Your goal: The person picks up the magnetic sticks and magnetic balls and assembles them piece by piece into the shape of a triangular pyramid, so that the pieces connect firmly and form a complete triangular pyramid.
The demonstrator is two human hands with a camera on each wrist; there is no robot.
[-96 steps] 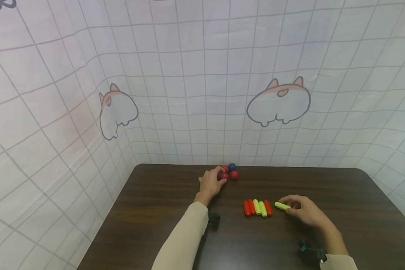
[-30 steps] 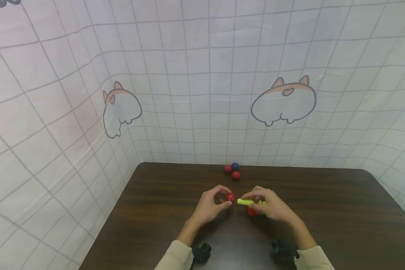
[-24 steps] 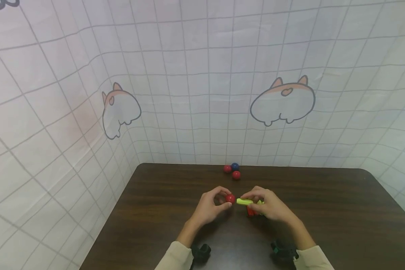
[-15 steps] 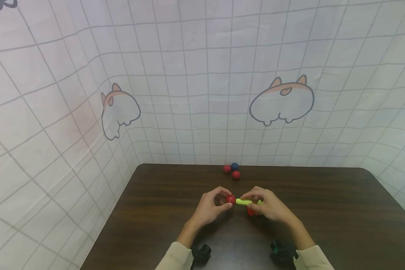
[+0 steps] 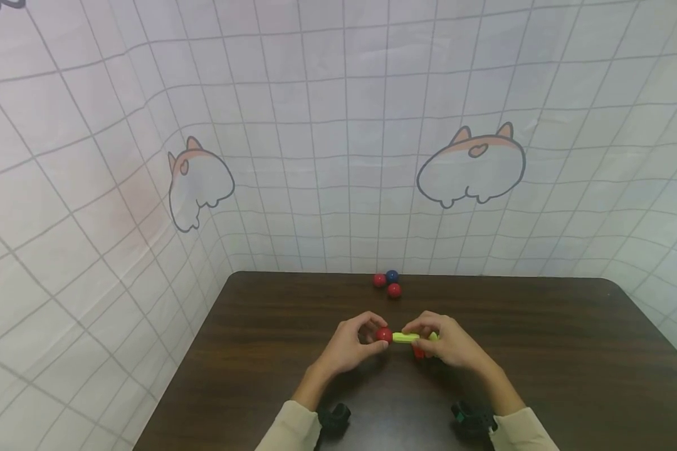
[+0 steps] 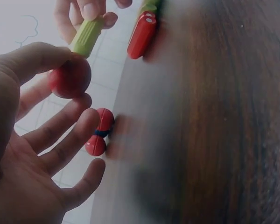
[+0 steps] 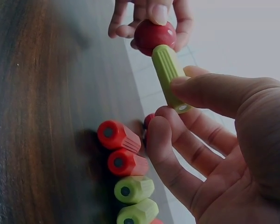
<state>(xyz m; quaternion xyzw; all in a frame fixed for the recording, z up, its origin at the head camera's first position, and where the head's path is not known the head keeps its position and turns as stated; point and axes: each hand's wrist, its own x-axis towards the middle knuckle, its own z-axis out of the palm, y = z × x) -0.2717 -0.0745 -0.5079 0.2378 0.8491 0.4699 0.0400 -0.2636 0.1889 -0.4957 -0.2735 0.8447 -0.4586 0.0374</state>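
Note:
My left hand (image 5: 346,343) pinches a red ball (image 6: 71,77) between thumb and fingers, above the table. In my right hand (image 5: 451,341) is a yellow-green ribbed rod (image 7: 168,74), held between thumb and fingertips. The rod's far end meets the ball, so the two form one line between my hands. A pale disc shows in the rod's near end in the right wrist view. Below the right hand lies a row of red rods (image 7: 126,162) and yellow-green rods (image 7: 134,189) with dark round ends; the head view shows this row mostly hidden behind the hand.
Near the table's back edge sit two red balls (image 5: 393,290) and a blue ball (image 5: 392,276), close together. The dark wooden table (image 5: 248,351) ends at a white grid-patterned cloth (image 5: 327,188) behind and at the left.
The left hand took a red ball from the back group and brought it nearer. The right hand carried the yellow-green rod leftward over the row, and the gap between rod and ball closed.

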